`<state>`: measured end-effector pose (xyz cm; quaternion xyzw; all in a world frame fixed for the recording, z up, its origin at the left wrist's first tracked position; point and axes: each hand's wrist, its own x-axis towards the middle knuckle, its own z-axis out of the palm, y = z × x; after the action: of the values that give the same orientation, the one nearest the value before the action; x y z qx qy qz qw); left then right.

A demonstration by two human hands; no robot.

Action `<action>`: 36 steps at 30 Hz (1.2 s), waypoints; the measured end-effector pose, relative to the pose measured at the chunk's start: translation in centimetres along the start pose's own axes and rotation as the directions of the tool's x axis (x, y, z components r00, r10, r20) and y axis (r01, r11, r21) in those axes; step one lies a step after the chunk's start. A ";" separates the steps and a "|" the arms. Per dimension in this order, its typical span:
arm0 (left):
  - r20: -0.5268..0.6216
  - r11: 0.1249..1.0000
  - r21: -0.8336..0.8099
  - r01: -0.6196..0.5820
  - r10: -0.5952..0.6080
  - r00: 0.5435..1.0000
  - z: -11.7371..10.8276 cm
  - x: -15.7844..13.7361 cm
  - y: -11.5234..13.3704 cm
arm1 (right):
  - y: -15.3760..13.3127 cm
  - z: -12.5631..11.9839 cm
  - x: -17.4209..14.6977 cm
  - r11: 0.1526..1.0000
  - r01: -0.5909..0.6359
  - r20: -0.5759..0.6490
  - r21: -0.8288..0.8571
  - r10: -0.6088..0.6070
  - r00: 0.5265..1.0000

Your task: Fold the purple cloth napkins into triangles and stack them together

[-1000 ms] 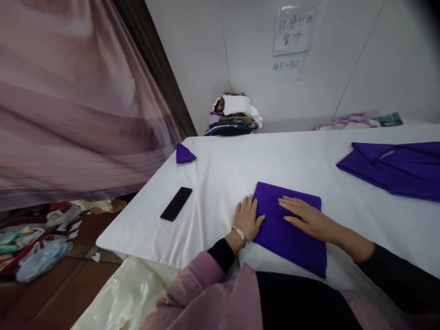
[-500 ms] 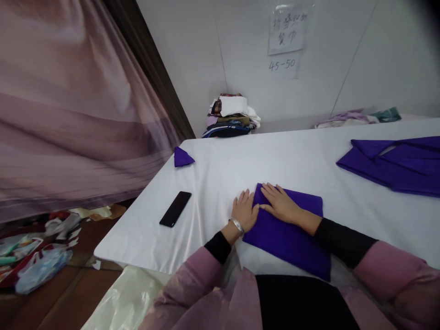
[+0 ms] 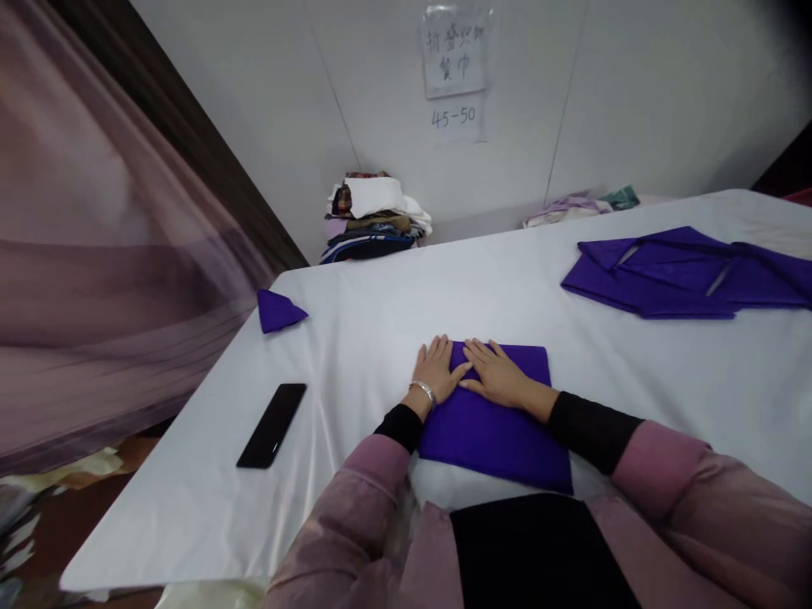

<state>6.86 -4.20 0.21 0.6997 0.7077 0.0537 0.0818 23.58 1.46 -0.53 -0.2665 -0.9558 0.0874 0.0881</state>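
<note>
Clock centre: middle of the purple cloth under the hands; 12 = far side of the table, 6 = the person's body.

Purple cloth [image 3: 495,444]: folded to a flat four-sided piece, lying on the white-covered table [image 3: 374,338] directly before the person. Near edge runs slightly aslant, its right-hand corner lower in view.

Left hand [image 3: 437,372]: palm down over the cloth's left edge, toward 10 o'clock. Fingers extended, side by side, pointing roughly to 12; thumb spread out across the cloth toward 2. Nothing grasped. Silvery bracelet [image 3: 424,391] at the wrist.

Right hand [image 3: 498,376]: flat on the upper part of the cloth, at 12. Fingers straight, slightly parted, aimed at about 11; thumb points to 9, its tip near the left thumb. Nothing grasped.

Surroundings on table: black phone [image 3: 272,425] at 9 o'clock, well apart from the cloth; small purple folded piece [image 3: 277,312], roughly triangular, at 10 near the table's edge; larger purple fabric [image 3: 666,275], loosely folded, at about 2, running out of view.

Beyond the table: stack of mixed fabrics [image 3: 374,218] at 11; lilac and green cloths [image 3: 574,210] at 1; handwritten sign [image 3: 454,55] on the wall near 12, "45-50" below it.
</note>
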 end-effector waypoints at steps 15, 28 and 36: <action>-0.003 0.997 -0.073 -0.002 0.002 1.000 -0.4 0.2 0.2 | 8.1 -3.3 -8.5 0.969 -0.246 -0.072 0.021 0.246 0.966; -0.121 0.933 -0.224 0.283 -0.315 0.941 -1.7 -3.0 0.6 | 9.5 -5.2 -2.6 0.965 -0.258 0.144 0.041 0.249 0.958; -0.132 0.926 -0.270 0.263 -0.306 0.943 -2.5 2.6 -1.6 | 11.3 -5.1 -0.5 0.896 -0.440 0.085 0.054 0.435 0.897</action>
<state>4.82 -1.49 2.29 0.5662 0.7940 0.1894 0.1146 30.65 11.31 1.89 -0.4678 -0.8702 0.1488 0.0418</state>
